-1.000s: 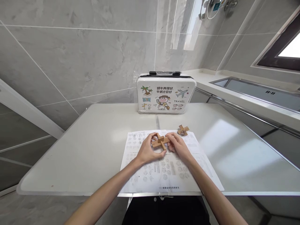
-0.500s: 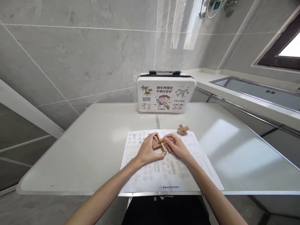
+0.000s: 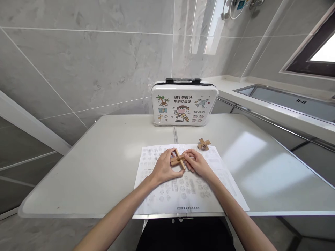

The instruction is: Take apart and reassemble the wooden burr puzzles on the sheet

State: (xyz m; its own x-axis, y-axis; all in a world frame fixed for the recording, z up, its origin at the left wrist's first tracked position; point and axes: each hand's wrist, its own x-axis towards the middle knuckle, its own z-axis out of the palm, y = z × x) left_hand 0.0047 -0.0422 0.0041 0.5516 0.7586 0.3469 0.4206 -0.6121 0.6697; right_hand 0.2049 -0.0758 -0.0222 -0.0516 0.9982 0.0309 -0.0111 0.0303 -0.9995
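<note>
Several interlocked wooden puzzle pieces [image 3: 180, 158] form a cross between my two hands, above a printed sheet. My left hand [image 3: 165, 165] is closed on them, its thumb and fingers at opposite ends of the longer stick. With its fingertips, my right hand [image 3: 195, 161] pinches the right-hand end of the pieces, which the fingers partly cover. Beyond my right hand, a second wooden puzzle cluster [image 3: 204, 144] lies at the sheet's far edge. The printed sheet [image 3: 188, 202] carries rows of small diagrams and faces away from me.
A white cartoon carry case [image 3: 184, 106] with a black handle stands upright at the back of the white folding table [image 3: 104, 167]. To the right runs a counter with a sink [image 3: 285, 101]. Grey tiled wall [image 3: 91, 62] rises behind the table.
The view has shifted very slightly. Both hands keep the same hold on the wooden pieces, with no clear movement of the pieces.
</note>
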